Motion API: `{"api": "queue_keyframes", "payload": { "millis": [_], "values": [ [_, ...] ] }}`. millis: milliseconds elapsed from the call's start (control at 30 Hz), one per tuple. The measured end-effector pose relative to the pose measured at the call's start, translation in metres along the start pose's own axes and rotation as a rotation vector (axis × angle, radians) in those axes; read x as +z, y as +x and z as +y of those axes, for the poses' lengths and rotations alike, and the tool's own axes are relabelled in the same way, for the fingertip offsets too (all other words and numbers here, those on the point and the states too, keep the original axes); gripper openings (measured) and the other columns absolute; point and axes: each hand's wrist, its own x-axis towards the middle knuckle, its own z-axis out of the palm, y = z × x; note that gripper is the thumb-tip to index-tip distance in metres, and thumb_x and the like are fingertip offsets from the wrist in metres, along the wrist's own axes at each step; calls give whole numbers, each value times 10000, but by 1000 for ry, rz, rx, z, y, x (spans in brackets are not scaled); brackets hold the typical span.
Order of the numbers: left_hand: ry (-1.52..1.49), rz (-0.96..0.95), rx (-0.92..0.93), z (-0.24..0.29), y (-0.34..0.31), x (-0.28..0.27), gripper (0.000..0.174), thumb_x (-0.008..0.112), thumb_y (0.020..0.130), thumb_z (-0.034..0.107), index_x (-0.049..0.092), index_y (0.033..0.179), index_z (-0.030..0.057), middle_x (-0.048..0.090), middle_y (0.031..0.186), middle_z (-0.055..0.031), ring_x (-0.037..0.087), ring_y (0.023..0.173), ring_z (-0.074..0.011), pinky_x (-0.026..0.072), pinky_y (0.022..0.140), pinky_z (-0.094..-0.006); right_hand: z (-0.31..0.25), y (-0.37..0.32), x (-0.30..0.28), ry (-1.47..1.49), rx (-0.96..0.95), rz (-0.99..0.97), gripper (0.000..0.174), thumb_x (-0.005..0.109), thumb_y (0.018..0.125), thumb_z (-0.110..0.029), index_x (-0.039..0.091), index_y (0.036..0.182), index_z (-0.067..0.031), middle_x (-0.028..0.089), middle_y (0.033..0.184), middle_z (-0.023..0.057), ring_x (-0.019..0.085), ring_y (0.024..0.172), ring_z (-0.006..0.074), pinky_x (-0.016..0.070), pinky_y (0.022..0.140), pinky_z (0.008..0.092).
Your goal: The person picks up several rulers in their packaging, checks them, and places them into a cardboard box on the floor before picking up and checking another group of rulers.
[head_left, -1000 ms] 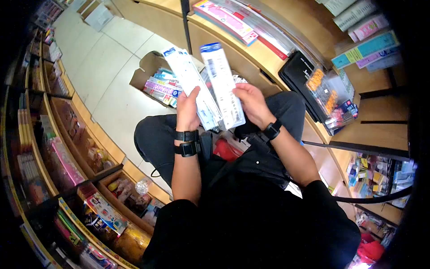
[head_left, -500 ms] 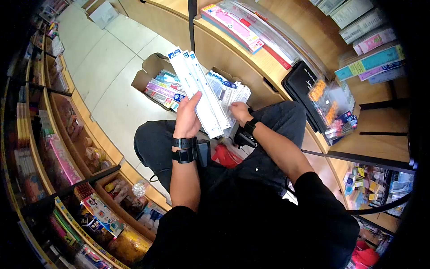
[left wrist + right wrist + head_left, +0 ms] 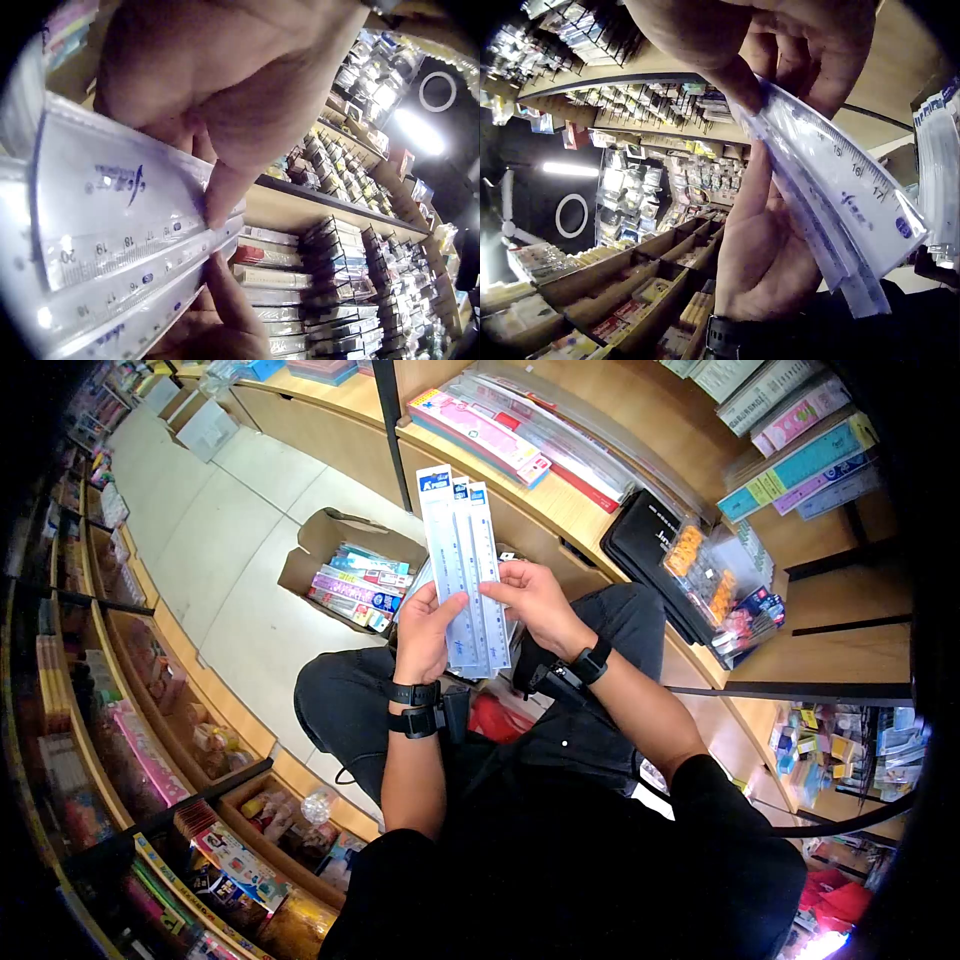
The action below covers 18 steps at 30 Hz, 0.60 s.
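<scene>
Cardboard box (image 3: pixel 297 572) holds colourful packets (image 3: pixel 355 592) — left fingers (image 3: pixel 450 607), right fingers (image 3: pixel 499 593) both pinching rulers (image 3: pixel 451 555).

glossy plastic-wrapped rulers (image 3: pixel 460 565), matt cardboard box (image 3: pixel 325 533), smooth wood-look shelf (image 3: pixel 570 515), matt cloth trousers (image 3: pixel 345 688)

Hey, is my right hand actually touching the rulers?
Touching. The head view shows it plainly: the right hand grips the rulers, its thumb lying across the front of the rightmost one.

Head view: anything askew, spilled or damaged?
Slightly askew: the held rulers overlap with their ends out of line, and packets in the open cardboard box on the floor lie in a loose, uneven pile. No spill or damage visible.
</scene>
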Motion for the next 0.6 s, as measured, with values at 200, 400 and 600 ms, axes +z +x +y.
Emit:
{"api": "queue_keyframes", "payload": {
  "millis": [200,400,600],
  "values": [
    [-30,132,56,14,-3,-13,215,546,853,-1,560,1064,-40,630,1018,-111,610,871,-155,476,796,-274,2,-1,-2,105,48,57,125,625,827,-125,619,935,-63,645,854,-11,571,696,43,422,540,180],
    [-21,214,137,28,-5,-30,249,518,874,13,537,1120,-23,613,1065,-91,589,920,-157,465,817,-291,32,22,-18,68,117,164,108,622,804,-112,628,890,-47,631,801,-4,565,659,69,426,524,210],
    [-18,293,189,36,-12,-48,218,505,894,77,537,1091,-13,605,1058,-105,591,921,-191,478,832,-329,137,62,-53,55,423,310,128,595,736,-12,601,861,13,609,772,80,620,696,207,490,505,322]
  ]
}}
